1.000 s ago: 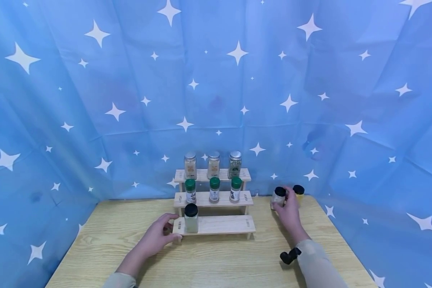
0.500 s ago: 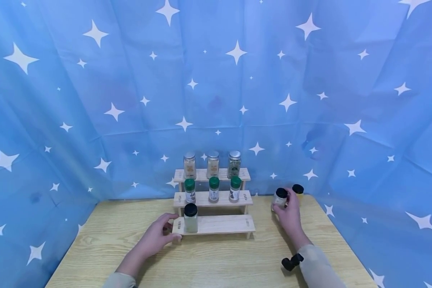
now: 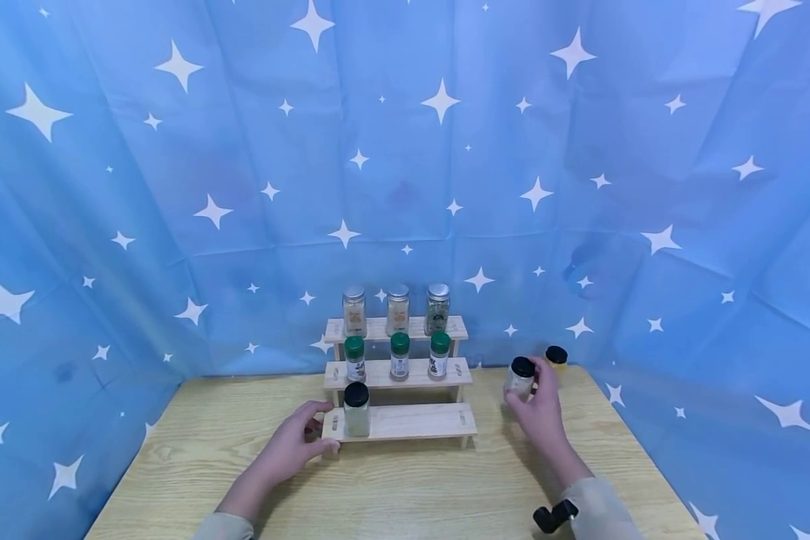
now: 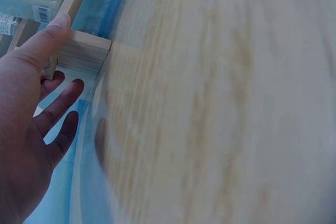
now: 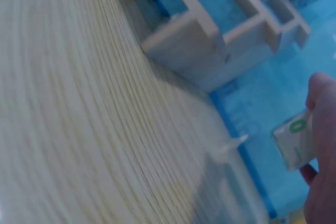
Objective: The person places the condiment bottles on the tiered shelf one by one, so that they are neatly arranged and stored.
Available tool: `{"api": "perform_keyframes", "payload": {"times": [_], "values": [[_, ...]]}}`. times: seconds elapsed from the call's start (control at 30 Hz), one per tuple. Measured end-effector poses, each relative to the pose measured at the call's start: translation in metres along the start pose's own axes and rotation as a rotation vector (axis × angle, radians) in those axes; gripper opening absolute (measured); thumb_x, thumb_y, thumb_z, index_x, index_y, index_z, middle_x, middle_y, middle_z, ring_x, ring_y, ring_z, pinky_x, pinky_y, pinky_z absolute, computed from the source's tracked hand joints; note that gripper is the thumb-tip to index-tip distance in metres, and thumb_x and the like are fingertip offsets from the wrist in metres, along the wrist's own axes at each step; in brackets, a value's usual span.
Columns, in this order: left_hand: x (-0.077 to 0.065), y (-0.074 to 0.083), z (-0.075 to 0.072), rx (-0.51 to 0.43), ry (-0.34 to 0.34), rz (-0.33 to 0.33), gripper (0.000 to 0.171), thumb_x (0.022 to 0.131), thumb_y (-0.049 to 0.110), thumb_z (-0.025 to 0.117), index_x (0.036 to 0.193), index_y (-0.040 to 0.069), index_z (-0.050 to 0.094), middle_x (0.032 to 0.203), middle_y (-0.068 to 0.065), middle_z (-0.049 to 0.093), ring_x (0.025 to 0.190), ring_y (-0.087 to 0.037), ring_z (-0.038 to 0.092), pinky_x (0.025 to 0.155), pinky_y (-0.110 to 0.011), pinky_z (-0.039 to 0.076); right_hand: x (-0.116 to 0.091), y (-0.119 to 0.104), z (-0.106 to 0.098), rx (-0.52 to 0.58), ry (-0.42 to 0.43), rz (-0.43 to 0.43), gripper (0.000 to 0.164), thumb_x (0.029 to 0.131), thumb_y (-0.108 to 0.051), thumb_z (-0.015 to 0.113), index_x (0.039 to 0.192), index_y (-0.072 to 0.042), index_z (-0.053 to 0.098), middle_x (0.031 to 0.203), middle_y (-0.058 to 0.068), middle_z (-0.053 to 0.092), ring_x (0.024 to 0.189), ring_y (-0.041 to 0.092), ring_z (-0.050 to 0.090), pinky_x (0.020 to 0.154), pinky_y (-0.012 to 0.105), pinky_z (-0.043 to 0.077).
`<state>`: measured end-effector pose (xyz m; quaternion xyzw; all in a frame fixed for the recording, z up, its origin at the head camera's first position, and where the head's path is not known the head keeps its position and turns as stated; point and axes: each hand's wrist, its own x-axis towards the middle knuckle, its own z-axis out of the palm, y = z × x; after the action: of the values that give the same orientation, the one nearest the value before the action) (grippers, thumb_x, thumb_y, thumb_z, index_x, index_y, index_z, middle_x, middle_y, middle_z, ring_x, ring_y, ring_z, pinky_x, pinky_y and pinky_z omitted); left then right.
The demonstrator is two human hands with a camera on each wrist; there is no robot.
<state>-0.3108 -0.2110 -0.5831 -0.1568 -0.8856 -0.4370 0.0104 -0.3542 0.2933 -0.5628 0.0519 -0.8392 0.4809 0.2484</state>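
Observation:
My right hand [image 3: 540, 405] holds a clear, black-lidded spice jar [image 3: 518, 381] to the right of the stepped wooden rack [image 3: 421, 421]. In the right wrist view that jar [image 5: 294, 139] is above the table, with a green mark on its side. My left hand [image 3: 297, 444] grips the left end of the rack's lowest step. The left wrist view has its thumb [image 4: 55, 27] on the step's edge and the other fingers spread beside the end. A similar black-lidded jar [image 3: 357, 416] stands at the left of that step.
Green-capped shakers [image 3: 400, 358] line the middle step, and silver-capped jars [image 3: 397, 311] the top one. Behind my right hand stands a black-lidded jar with yellow contents [image 3: 557, 360]. A starry blue cloth [image 3: 405, 187] hangs along the table's back edge.
My right hand has lifted the black-lidded jar and drawn it slightly toward me, away from the yellow one. My left hand stays at the rack.

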Motion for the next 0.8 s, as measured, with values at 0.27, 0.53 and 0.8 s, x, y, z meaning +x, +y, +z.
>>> {"api": "perform_keyframes", "payload": {"times": [0.27,0.53,0.8], "values": [[0.0,0.001,-0.001,-0.009,0.006,0.009,0.071,0.092,0.038,0.092,0.152,0.013,0.062,0.138,-0.002,0.065,0.107,-0.015,0.066,0.092,-0.038,0.06,-0.017,-0.033,0.003,-0.028,-0.007,-0.058,0.09,0.083,0.012,0.078,0.162,-0.005,0.037,0.148,0.016,0.052,0.123,0.027,0.055,0.096,0.025,0.047],[0.001,-0.001,-0.001,-0.004,0.01,0.009,0.071,0.092,0.037,0.093,0.152,0.013,0.062,0.136,-0.001,0.066,0.106,-0.015,0.066,0.092,-0.039,0.06,-0.03,-0.06,0.012,-0.004,-0.015,-0.158,0.086,0.085,0.008,0.084,0.158,-0.008,0.042,0.149,0.011,0.053,0.129,0.02,0.054,0.099,0.021,0.047],[0.001,-0.002,0.0,-0.01,0.007,0.005,0.072,0.092,0.038,0.093,0.151,0.012,0.062,0.136,-0.001,0.066,0.106,-0.014,0.066,0.092,-0.039,0.06,-0.038,-0.076,0.023,0.03,-0.04,-0.211,0.085,0.086,0.008,0.087,0.158,-0.005,0.044,0.148,0.011,0.054,0.131,0.024,0.056,0.101,0.019,0.048]]}}
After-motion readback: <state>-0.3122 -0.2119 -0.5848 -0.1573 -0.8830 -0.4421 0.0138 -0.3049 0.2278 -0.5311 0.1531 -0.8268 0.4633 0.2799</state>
